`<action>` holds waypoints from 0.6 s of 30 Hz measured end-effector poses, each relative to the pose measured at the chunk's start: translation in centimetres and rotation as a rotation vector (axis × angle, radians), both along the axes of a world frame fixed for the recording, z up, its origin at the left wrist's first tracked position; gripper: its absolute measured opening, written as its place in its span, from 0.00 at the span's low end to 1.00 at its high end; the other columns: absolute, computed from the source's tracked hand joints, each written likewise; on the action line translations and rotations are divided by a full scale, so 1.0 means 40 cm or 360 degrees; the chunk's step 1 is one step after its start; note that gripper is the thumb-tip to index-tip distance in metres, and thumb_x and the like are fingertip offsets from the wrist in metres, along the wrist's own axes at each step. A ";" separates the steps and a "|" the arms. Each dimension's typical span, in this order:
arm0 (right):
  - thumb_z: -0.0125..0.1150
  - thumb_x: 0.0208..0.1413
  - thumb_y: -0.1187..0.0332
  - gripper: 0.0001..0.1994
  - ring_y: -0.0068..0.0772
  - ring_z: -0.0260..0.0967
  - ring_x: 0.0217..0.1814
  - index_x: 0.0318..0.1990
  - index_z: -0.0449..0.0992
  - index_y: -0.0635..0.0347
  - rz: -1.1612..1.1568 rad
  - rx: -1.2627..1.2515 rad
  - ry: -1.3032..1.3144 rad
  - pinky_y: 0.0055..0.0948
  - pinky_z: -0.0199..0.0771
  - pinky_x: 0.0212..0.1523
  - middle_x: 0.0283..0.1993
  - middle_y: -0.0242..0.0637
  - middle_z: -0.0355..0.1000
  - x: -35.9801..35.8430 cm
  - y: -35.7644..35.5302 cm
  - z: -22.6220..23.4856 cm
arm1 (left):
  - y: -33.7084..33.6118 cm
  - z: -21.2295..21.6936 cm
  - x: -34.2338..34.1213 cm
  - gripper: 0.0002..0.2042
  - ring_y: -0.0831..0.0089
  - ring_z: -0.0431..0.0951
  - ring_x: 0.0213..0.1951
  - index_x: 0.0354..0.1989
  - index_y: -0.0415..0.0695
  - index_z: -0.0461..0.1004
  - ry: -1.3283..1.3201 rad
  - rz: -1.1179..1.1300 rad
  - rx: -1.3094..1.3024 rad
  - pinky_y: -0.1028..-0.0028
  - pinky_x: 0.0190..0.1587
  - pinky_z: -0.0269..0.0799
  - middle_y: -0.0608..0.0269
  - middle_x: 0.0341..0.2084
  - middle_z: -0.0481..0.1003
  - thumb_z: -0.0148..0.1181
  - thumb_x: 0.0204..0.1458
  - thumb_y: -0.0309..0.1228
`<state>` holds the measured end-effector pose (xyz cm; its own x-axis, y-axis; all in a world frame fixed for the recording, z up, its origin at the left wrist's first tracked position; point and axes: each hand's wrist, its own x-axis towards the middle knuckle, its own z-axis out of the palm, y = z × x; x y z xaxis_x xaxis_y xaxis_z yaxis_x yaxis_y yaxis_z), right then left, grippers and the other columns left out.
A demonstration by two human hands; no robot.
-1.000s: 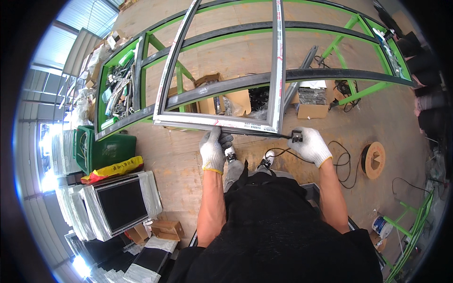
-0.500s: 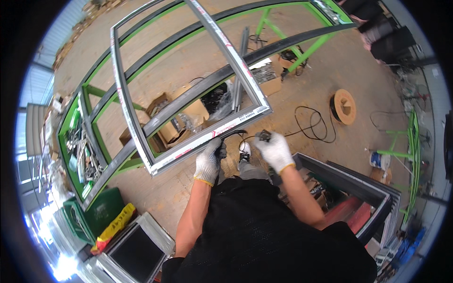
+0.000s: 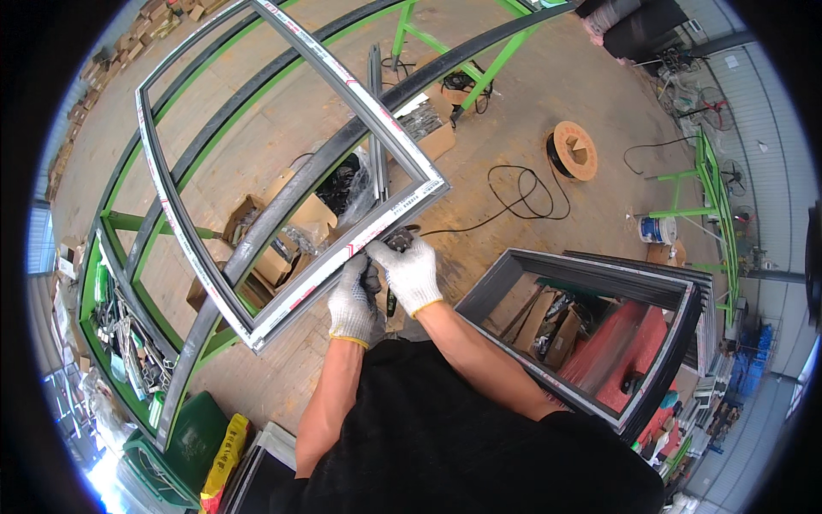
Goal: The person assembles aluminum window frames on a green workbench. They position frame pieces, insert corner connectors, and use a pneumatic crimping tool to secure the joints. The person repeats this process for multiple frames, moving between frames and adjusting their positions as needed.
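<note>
A rectangular window frame (image 3: 308,283) with printed white protective film lies across green stands with dark padded rails (image 3: 295,184). Both my hands wear white knit gloves with dark palms and are close together at the frame's near edge. My left hand (image 3: 353,304) is closed, its fingers curled by the frame's underside; the black strip it held a moment ago is hidden by the fingers now. My right hand (image 3: 409,276) is closed on the thin black strip (image 3: 449,230), touching or nearly touching the frame. The strip trails over the floor in loops to an orange-brown spool (image 3: 575,151).
At right, dark frames (image 3: 505,265) stand stacked above a red sheet. Open cardboard boxes (image 3: 257,231) sit beneath the rails. A green bin (image 3: 184,445) and yellow bag (image 3: 227,458) are at lower left. A white bucket (image 3: 657,229) stands near another green stand (image 3: 711,197).
My right hand has come leftward to beside my left, at the window frame's edge. The stretch of strip seen between the hands is hidden now. The whole view has shifted.
</note>
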<state>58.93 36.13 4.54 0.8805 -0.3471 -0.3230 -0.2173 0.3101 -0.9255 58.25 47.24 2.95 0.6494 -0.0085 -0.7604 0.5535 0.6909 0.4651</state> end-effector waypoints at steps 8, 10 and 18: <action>0.76 0.57 0.69 0.08 0.22 0.70 0.27 0.39 0.85 0.65 -0.0236 -0.0632 0.0083 0.26 0.70 0.31 0.29 0.31 0.78 0.087 -0.274 0.003 | 0.022 0.026 -0.027 0.09 0.73 0.74 0.25 0.40 0.39 0.82 -0.0003 -0.0017 0.0001 0.73 0.30 0.70 0.62 0.26 0.78 0.69 0.62 0.33; 0.75 0.58 0.69 0.08 0.21 0.70 0.27 0.37 0.84 0.65 -0.0226 -0.0542 0.0076 0.26 0.70 0.31 0.28 0.31 0.78 0.100 -0.318 0.005 | 0.032 0.024 -0.032 0.09 0.73 0.74 0.25 0.39 0.39 0.82 0.0014 -0.0041 0.0023 0.73 0.31 0.70 0.61 0.26 0.78 0.69 0.62 0.33; 0.73 0.63 0.68 0.11 0.33 0.77 0.26 0.37 0.82 0.69 -0.0301 0.0045 0.0308 0.34 0.80 0.30 0.30 0.42 0.80 0.071 -0.291 0.021 | 0.050 0.015 -0.038 0.08 0.71 0.75 0.26 0.44 0.39 0.78 -0.0005 0.0008 -0.0029 0.74 0.29 0.72 0.61 0.27 0.76 0.68 0.63 0.29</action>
<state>61.79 24.50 5.37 0.7217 -0.4882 -0.4907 -0.3250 0.3869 -0.8630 56.73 49.25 3.55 0.6518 -0.0190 -0.7581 0.5486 0.7021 0.4541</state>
